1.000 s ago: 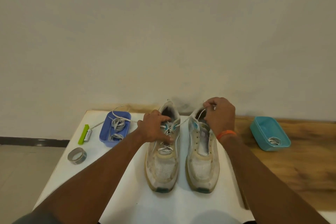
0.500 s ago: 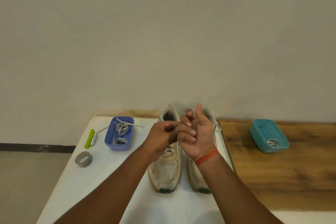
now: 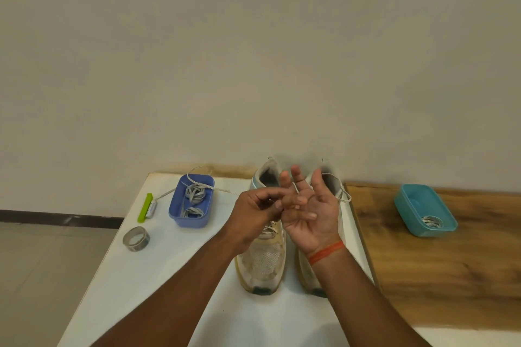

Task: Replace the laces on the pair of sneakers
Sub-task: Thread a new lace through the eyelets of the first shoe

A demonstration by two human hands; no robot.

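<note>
Two worn white sneakers stand side by side on the white table (image 3: 174,276), toes toward the person; the left sneaker (image 3: 263,259) shows some lace across its front, while the right sneaker (image 3: 332,183) is mostly hidden behind the raised hands; the right hand (image 3: 311,210) is turned palm up above the shoes with fingers spread and loosely bent, holding nothing that shows; the left hand (image 3: 253,213) has its fingers curled in against the right hand's fingers, and whether it pinches a lace there I cannot tell; a thin lace (image 3: 345,196) loops at the right sneaker's collar; a blue tray (image 3: 180,205) of coiled laces sits to the left, near a green clip (image 3: 144,207) and a tape roll (image 3: 136,238); a teal tray (image 3: 414,205) rests on the wooden surface (image 3: 451,276) to the right.
</note>
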